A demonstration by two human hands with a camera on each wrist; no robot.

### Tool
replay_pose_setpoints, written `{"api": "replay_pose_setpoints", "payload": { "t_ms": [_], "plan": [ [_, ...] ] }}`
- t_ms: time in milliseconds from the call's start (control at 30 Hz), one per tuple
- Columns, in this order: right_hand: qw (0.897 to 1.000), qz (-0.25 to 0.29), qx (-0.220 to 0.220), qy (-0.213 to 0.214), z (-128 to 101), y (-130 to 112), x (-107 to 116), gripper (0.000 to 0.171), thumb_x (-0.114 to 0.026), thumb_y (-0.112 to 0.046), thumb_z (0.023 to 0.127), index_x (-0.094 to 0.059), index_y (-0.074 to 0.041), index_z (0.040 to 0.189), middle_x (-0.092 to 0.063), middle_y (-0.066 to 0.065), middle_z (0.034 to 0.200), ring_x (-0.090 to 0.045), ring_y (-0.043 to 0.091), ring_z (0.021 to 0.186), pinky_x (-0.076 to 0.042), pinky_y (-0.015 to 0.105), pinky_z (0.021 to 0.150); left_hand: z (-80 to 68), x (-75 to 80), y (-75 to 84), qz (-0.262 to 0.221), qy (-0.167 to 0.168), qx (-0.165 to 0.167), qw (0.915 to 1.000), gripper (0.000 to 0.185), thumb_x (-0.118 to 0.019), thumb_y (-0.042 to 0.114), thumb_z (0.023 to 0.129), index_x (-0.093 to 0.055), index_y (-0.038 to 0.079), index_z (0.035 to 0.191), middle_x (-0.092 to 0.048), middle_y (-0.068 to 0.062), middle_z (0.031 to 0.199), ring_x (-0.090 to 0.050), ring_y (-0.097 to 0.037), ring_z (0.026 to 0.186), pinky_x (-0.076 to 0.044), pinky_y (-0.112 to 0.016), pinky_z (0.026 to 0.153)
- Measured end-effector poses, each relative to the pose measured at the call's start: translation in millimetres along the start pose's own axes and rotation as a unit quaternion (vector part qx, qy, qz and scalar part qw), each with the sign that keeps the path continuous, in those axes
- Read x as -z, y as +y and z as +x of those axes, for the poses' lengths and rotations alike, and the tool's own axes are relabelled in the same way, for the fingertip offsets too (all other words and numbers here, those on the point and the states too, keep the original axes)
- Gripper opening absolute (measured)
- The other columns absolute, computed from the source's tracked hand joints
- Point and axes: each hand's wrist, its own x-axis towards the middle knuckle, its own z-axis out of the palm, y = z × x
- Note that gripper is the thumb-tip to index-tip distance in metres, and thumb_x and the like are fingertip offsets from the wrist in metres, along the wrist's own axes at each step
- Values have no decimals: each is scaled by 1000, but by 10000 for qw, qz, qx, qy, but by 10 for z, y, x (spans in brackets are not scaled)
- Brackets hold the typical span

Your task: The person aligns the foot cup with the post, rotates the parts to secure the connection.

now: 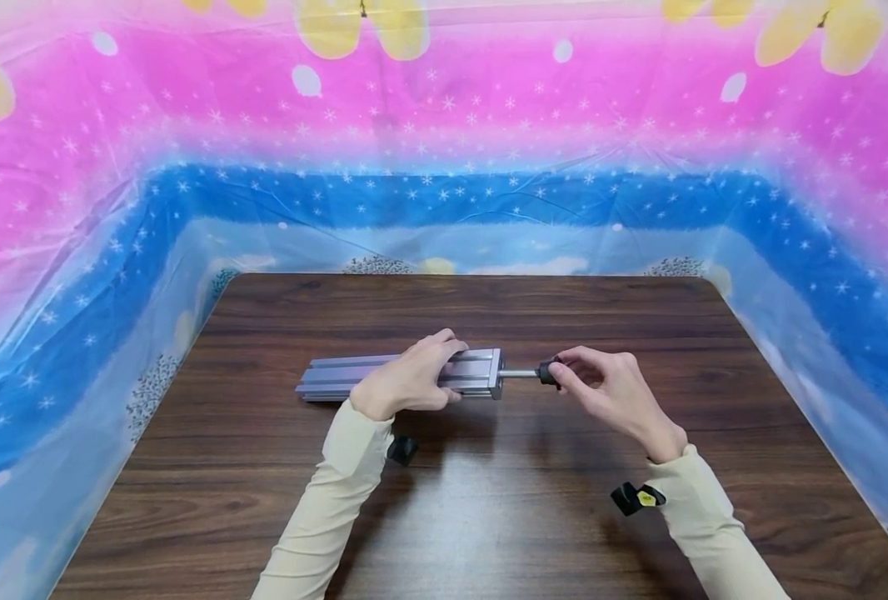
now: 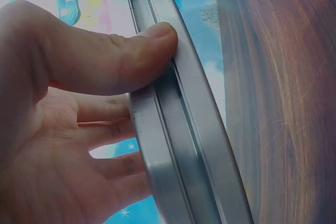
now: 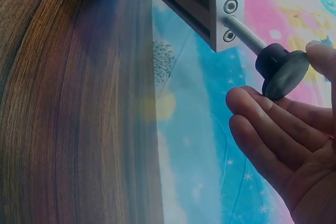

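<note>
A silver aluminium extrusion profile (image 1: 331,379) with long grooves lies lengthwise over the table. My left hand (image 1: 406,379) grips it near its right end, fingers across the far side and thumb on the near side. In the left wrist view the thumb presses over the groove of the profile (image 2: 202,98). An end plate (image 3: 218,22) with two screws caps the right end. Out of it sticks a threaded rod (image 3: 245,34) that carries a black round levelling foot (image 3: 289,74). My right hand (image 1: 620,392) pinches the foot's rim between thumb and fingers.
The dark wood-grain table (image 1: 444,517) has rounded far corners. A pink and blue patterned cloth (image 1: 444,196) hangs around its back and sides. Black wrist devices sit at the left cuff (image 1: 402,451) and the right cuff (image 1: 627,499).
</note>
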Motion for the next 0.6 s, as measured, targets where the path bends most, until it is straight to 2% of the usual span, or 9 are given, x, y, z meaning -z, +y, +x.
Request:
{"api": "replay_pose_setpoints", "payload": {
  "t_ms": [100,200,300,400,600],
  "plan": [
    [9995,-149,272,9,-11,17,11,27,-72,-22,94,-71,-12,119,-78,-1,93,-73,6,76,-57,26,68,-2,3,-4,-36,6,41,10000,52,-77,13,83,-59,1,130,-53,-5,106,-50,-19,91,-43,-32,82],
    [9963,-329,782,107,-34,36,35,51,-83,-18,85,-66,-12,132,-75,3,115,-73,13,95,-57,27,83,-3,7,-3,-37,7,56,10000,53,-77,14,82,-59,2,131,-52,-5,105,-49,-19,91,-43,-32,82],
    [9912,-409,1238,226,-55,47,57,70,-89,-14,75,-61,-13,139,-68,5,131,-68,19,113,-51,23,96,-4,14,1,-32,5,64,10000,54,-77,15,82,-59,2,131,-52,-5,105,-49,-19,91,-43,-33,83],
    [9866,-329,1571,292,-53,52,63,71,-90,-9,73,-62,-11,138,-67,5,133,-64,19,119,-46,18,101,2,17,4,-15,-7,75,10000,54,-77,15,82,-59,2,132,-52,-5,106,-49,-19,92,-43,-33,83],
    [9808,-221,1898,383,-27,57,62,61,-87,4,71,-69,-6,128,-71,8,124,-67,18,114,-45,15,100,9,12,11,25,-45,92,9999,53,-77,15,83,-59,3,131,-52,-5,106,-49,-20,92,-43,-34,83]
  ]
}}
